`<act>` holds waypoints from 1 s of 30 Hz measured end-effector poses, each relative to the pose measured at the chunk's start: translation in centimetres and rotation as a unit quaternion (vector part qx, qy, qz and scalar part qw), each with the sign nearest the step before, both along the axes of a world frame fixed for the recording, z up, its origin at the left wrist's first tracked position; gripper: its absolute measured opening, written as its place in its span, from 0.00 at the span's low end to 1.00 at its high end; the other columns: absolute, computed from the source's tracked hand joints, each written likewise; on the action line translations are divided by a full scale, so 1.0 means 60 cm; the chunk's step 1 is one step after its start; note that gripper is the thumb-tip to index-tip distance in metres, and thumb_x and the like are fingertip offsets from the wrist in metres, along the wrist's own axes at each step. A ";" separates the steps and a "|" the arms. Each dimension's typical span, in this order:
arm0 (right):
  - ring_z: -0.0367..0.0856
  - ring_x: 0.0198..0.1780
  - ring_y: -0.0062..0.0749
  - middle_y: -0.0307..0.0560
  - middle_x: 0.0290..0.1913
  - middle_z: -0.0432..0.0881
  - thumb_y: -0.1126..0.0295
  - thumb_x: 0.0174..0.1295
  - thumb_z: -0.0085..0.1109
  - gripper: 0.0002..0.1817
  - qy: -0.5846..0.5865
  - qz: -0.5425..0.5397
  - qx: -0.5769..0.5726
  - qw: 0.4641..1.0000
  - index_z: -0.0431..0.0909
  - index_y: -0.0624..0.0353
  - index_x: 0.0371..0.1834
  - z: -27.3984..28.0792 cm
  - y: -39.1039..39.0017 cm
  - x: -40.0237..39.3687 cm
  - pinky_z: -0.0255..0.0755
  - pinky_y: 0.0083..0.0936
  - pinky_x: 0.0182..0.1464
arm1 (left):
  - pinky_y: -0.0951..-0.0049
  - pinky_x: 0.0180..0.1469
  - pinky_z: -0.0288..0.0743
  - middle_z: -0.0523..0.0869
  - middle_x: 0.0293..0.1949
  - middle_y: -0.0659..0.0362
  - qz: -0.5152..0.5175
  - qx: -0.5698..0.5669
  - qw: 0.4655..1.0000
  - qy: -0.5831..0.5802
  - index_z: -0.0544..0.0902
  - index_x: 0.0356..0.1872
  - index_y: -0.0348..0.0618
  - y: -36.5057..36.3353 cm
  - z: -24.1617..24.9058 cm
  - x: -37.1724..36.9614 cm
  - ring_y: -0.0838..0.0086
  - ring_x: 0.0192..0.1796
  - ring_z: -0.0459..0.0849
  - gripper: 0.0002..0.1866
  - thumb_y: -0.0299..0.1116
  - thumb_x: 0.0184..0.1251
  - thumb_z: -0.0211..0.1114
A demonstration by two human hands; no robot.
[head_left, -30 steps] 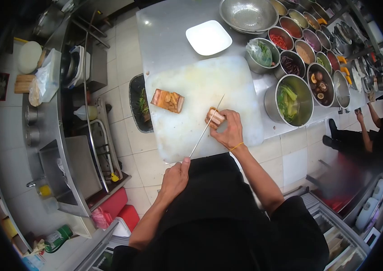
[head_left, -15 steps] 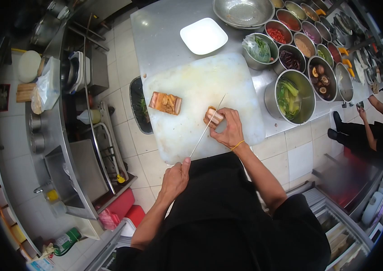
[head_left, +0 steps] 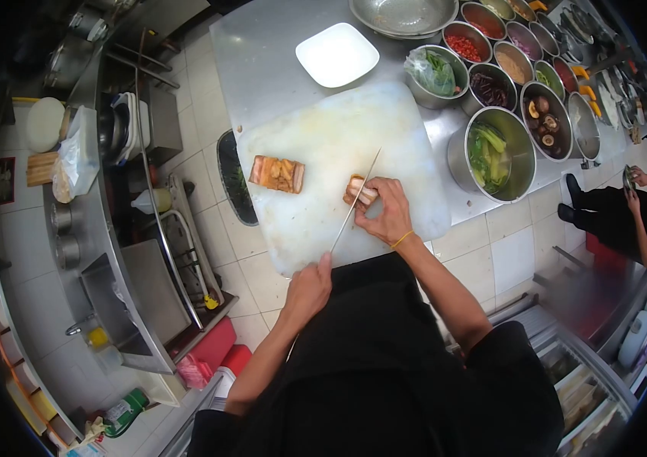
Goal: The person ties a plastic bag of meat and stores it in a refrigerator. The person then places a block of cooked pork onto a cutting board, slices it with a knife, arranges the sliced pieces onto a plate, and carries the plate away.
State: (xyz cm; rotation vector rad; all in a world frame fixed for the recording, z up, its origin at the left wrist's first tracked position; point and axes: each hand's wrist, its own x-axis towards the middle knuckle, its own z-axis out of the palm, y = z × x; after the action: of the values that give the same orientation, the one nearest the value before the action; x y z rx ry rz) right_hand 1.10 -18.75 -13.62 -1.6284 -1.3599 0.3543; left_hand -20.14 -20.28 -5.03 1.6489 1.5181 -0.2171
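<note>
My left hand (head_left: 310, 288) is closed around the handle of a long, thin-bladed knife (head_left: 355, 199). The blade slants up and away across the cutting board and lies at the left part of a small piece of pork belly (head_left: 357, 190). With bent fingers, my right hand (head_left: 386, 213) grips that piece from its right side, and the fingers partly cover it. A larger browned block of pork belly (head_left: 276, 174) rests on the white cutting board (head_left: 339, 126), to the left of the blade and apart from it.
A white square plate (head_left: 337, 55) sits beyond the board. To the right stand a deep pot of green vegetables (head_left: 491, 154), a bowl of mushrooms (head_left: 545, 122) and several ingredient bowls. A dark bin (head_left: 233, 179) is beside the counter's left edge. Another person (head_left: 621, 213) stands far right.
My left hand and the knife handle have shifted slightly right and away from me, the blade tilting steeper. My right hand still holds the piece. The other person's hands have come together around something.
</note>
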 end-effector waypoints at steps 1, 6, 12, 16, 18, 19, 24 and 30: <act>0.75 0.44 0.47 0.50 0.41 0.79 0.76 0.38 0.68 0.24 0.000 -0.001 -0.001 1.000 0.75 0.60 0.43 -0.001 0.000 0.000 0.74 0.36 0.47 | 0.43 0.53 0.69 0.81 0.35 0.27 0.005 -0.015 1.000 0.002 0.81 0.34 0.27 0.007 -0.006 0.009 0.31 0.45 0.78 0.35 0.54 0.77 0.39; 0.76 0.44 0.47 0.50 0.41 0.79 0.76 0.38 0.68 0.23 -0.016 -0.013 0.014 1.000 0.76 0.60 0.43 -0.002 0.003 -0.003 0.74 0.35 0.46 | 0.42 0.53 0.69 0.80 0.35 0.27 -0.005 -0.010 1.000 0.020 0.81 0.34 0.27 -0.017 -0.011 -0.024 0.30 0.45 0.78 0.35 0.54 0.77 0.39; 0.75 0.46 0.49 0.51 0.43 0.78 0.73 0.38 0.70 0.26 -0.016 -0.004 -0.010 1.000 0.75 0.61 0.46 -0.014 -0.003 -0.007 0.73 0.37 0.49 | 0.43 0.51 0.69 0.80 0.35 0.27 0.011 0.009 1.000 -0.016 0.81 0.33 0.27 0.004 -0.029 0.015 0.31 0.44 0.78 0.37 0.56 0.77 0.39; 0.74 0.50 0.48 0.53 0.47 0.77 0.71 0.36 0.73 0.32 -0.001 -0.008 -0.017 1.000 0.73 0.62 0.49 0.013 -0.014 -0.002 0.72 0.36 0.51 | 0.44 0.49 0.69 0.80 0.33 0.28 0.042 0.001 0.999 -0.023 0.80 0.31 0.27 0.001 -0.012 -0.007 0.31 0.43 0.78 0.37 0.57 0.77 0.39; 0.73 0.50 0.48 0.54 0.48 0.76 0.71 0.36 0.73 0.33 -0.003 0.001 -0.022 1.000 0.72 0.62 0.50 0.010 -0.022 0.008 0.72 0.36 0.51 | 0.44 0.48 0.69 0.80 0.32 0.28 0.061 -0.015 0.998 -0.029 0.79 0.31 0.27 -0.005 0.011 -0.009 0.31 0.43 0.78 0.37 0.57 0.77 0.39; 0.73 0.51 0.48 0.54 0.49 0.75 0.70 0.35 0.74 0.34 -0.007 0.011 -0.026 1.000 0.72 0.62 0.51 0.010 -0.025 0.011 0.72 0.36 0.52 | 0.44 0.48 0.69 0.80 0.31 0.28 0.060 -0.014 0.998 -0.028 0.79 0.31 0.27 -0.005 0.021 -0.006 0.31 0.42 0.78 0.37 0.57 0.77 0.40; 0.73 0.50 0.48 0.54 0.48 0.76 0.71 0.35 0.73 0.32 -0.002 0.013 -0.016 1.000 0.72 0.62 0.49 0.009 -0.024 0.012 0.72 0.37 0.52 | 0.44 0.46 0.70 0.80 0.30 0.29 0.038 -0.011 0.998 -0.043 0.79 0.31 0.29 -0.007 0.017 0.003 0.32 0.41 0.78 0.36 0.57 0.77 0.41; 0.74 0.49 0.49 0.53 0.46 0.77 0.73 0.36 0.72 0.29 -0.001 0.015 -0.001 1.000 0.73 0.62 0.47 0.004 -0.022 0.011 0.72 0.36 0.52 | 0.44 0.46 0.70 0.80 0.30 0.29 0.020 -0.007 1.000 -0.018 0.79 0.31 0.29 -0.002 0.016 0.005 0.31 0.40 0.78 0.35 0.57 0.77 0.41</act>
State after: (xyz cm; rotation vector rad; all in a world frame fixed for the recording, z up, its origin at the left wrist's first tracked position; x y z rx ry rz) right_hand 1.78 -20.04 -13.37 -1.6120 -1.3865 0.3726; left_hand -19.83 -20.42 -4.08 1.6011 1.5183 -0.1750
